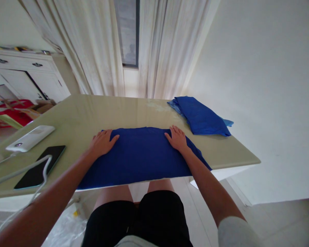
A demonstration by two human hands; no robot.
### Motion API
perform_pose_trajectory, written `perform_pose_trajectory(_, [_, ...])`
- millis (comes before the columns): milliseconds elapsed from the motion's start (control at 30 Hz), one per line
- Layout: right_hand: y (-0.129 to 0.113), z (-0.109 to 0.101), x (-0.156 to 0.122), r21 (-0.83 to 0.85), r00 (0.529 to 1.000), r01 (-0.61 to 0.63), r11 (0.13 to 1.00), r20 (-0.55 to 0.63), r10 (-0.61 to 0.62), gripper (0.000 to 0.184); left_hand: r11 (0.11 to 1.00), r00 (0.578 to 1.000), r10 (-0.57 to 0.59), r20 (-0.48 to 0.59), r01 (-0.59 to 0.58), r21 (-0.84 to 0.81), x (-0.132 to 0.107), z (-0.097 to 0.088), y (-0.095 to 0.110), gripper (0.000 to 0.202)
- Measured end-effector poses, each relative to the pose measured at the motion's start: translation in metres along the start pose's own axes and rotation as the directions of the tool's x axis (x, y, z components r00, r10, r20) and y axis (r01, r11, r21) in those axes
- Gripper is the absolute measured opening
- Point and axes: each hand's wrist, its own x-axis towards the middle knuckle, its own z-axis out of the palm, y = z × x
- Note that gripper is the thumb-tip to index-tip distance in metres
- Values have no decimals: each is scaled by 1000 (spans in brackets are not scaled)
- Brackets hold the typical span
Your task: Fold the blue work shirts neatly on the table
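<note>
A dark blue cloth lies flat along the front edge of the table, wider at the near side than at the far side. On its far left corner rests my left hand, fingers stretched out and thumb apart. My right hand lies spread on the far right corner of the same cloth. Both palms face down, and neither hand grips anything that I can see. Beyond my right hand, a folded pile of blue fabric sits at the table's far right, with lighter blue pieces showing beneath it.
A black phone and a white power bank lie on the left of the pale table. A white cable crosses the phone and hangs over the front edge. Curtains hang behind; a wall stands at the right.
</note>
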Motion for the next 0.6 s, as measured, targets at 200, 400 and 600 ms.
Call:
perform_pose_trajectory(200, [-3,18,-8,44,992,-41,998,124,35,82,999,999,33,-18,-32,36,-18,21,15,86])
perform_pose_trajectory(400, [16,7,-33,4,988,-125,992,87,124,90,999,1000,11,-20,-10,46,-31,20,-1,90])
perform_pose_trajectory(600, [17,2,-62,50,966,-255,966,53,253,98,1000,1000,-15,-5,15,8,-52,15,5,90])
